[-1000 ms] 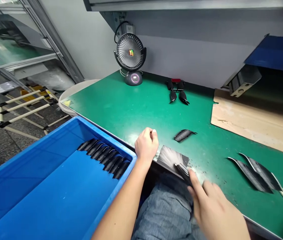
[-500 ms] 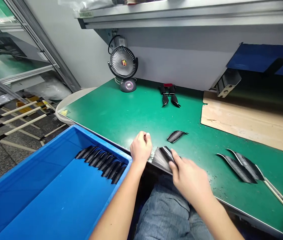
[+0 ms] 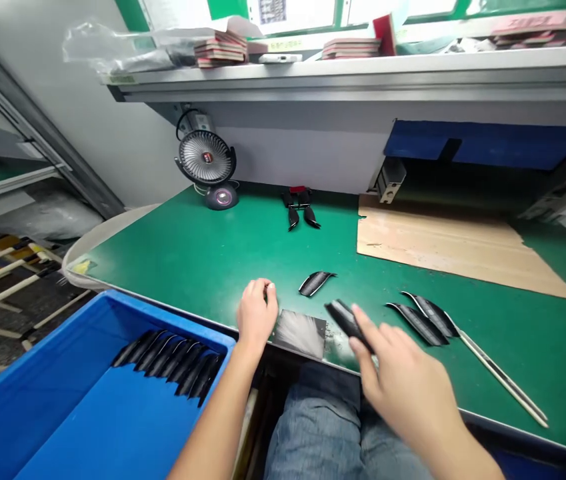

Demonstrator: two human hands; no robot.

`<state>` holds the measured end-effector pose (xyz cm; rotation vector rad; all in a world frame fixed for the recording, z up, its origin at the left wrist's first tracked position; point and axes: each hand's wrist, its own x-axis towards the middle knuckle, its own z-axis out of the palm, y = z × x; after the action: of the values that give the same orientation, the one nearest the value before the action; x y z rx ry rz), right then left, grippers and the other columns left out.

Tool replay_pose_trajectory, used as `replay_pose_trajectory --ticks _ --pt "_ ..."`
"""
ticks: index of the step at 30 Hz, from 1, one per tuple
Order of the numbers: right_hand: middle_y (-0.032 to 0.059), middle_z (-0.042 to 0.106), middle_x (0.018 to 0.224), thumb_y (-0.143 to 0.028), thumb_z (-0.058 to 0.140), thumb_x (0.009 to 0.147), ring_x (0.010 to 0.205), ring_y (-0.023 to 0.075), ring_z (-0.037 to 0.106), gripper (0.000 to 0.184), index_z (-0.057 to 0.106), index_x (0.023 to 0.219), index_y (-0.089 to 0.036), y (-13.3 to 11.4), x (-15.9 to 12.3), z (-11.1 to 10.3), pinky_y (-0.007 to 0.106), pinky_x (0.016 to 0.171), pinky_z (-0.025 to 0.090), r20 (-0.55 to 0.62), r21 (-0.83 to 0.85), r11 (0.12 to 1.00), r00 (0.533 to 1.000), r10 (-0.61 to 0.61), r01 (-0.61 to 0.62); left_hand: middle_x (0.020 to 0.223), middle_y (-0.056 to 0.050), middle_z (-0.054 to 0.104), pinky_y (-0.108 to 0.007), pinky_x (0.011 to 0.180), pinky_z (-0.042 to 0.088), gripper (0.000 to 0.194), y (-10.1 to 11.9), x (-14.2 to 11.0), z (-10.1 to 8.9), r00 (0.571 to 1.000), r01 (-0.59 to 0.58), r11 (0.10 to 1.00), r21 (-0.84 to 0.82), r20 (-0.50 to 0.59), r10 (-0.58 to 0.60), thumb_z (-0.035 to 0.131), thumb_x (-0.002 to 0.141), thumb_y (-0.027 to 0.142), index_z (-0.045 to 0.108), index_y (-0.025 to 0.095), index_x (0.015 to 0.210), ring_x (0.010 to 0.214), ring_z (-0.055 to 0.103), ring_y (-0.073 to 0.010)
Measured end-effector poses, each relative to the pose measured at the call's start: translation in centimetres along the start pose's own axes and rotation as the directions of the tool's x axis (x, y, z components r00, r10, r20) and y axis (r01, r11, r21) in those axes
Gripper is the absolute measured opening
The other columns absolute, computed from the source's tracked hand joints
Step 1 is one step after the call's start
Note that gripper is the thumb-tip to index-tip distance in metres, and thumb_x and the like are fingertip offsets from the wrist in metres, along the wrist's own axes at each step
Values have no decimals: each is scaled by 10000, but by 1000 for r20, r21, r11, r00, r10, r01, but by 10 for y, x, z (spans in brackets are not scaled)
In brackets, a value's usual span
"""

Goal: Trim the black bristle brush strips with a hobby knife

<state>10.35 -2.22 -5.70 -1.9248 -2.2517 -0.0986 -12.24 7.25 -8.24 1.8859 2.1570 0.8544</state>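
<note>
My right hand [image 3: 403, 373] grips a black curved shell-like piece [image 3: 345, 319] between thumb and fingers, to the right of a dark abrasive-looking sheet [image 3: 301, 335]. Pale streaked dust covers that sheet, which lies at the table's front edge. Left of the sheet, my left hand [image 3: 257, 310] rests on the edge with its fingers curled in; nothing shows in it. A similar black piece [image 3: 317, 283] lies just behind the sheet. Two more black pieces [image 3: 420, 323] lie to the right, beside a long thin pale stick [image 3: 503, 377].
A blue bin [image 3: 107, 320] at the left holds a row of several black pieces [image 3: 173, 360]. On the green table [image 3: 203, 260] are a small fan [image 3: 207, 160], black parts with a red piece [image 3: 300, 207], and cardboard [image 3: 443, 247]. A shelf [image 3: 313, 83] hangs above.
My right hand has lifted the black piece off the sheet and moved it right, uncovering the sheet. My left hand stays by the edge. The view has tilted up and turned right.
</note>
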Motion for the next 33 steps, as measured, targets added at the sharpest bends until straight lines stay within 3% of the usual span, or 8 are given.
replay_pose_trajectory --ticks 5,7,10,18,22,25,29,33 --pt "47 605 802 -294 445 943 804 219 589 381 504 1307 -196 27 28 9 287 510 363 -31 2 999 998 47 -47 1253 -49 520 -388 1018 381 317 41 18 6 949 -275 961 -40 149 277 382 935 408 637 289 1082 1194 417 -238" --pt "58 603 867 -300 433 949 848 222 575 387 482 1321 -205 32 30 15 294 559 398 -64 14 999 997 45 -45 1320 -56 483 -454 1016 382 343 51 24 14 932 -304 952 -39 193 306 368 938 413 642 288 1102 1212 389 -273" --pt "76 596 911 -204 472 912 882 236 552 285 589 1172 -203 41 28 26 315 657 437 -89 37 999 996 7 -4 1359 -61 464 -513 986 398 381 61 22 24 915 -318 947 -39 249 317 332 946 409 654 272 1096 1215 370 -314" --pt "50 592 1176 -15 457 830 1135 262 474 418 661 1068 -291 47 29 47 391 901 426 -152 147 987 988 -43 65 1442 9 397 -521 1049 359 427 85 -20 22 834 -360 922 -145 392 388 260 964 420 652 323 1105 1281 293 -302" --pt "43 586 1213 -44 457 851 1169 241 464 441 616 1181 -290 59 14 44 385 940 420 -187 194 979 982 -21 58 1409 -23 432 -501 1062 359 380 88 -26 11 874 -336 935 -114 331 355 309 963 392 617 303 1166 1283 294 -284" --pt "65 600 1174 -161 468 903 1121 233 490 331 597 1201 -226 85 0 37 372 915 439 -233 219 975 970 74 -21 1299 -49 528 -456 1031 395 336 86 -27 -1 893 -356 933 -47 278 354 359 956 368 639 259 1107 1229 358 -270" --pt "116 629 1065 -305 461 931 1010 272 519 312 620 1135 -130 124 -6 35 417 847 461 -265 219 955 930 254 -199 1102 -61 628 -381 909 471 316 94 -32 -6 846 -441 897 20 343 408 388 951 350 644 218 1081 1073 494 -232" --pt "124 640 994 -308 455 930 944 272 536 305 643 1092 -130 142 8 40 391 745 481 -215 206 947 932 291 -248 1038 -82 651 -398 828 481 285 112 -31 5 826 -509 836 206 390 407 437 927 318 669 193 1036 1002 546 -260"
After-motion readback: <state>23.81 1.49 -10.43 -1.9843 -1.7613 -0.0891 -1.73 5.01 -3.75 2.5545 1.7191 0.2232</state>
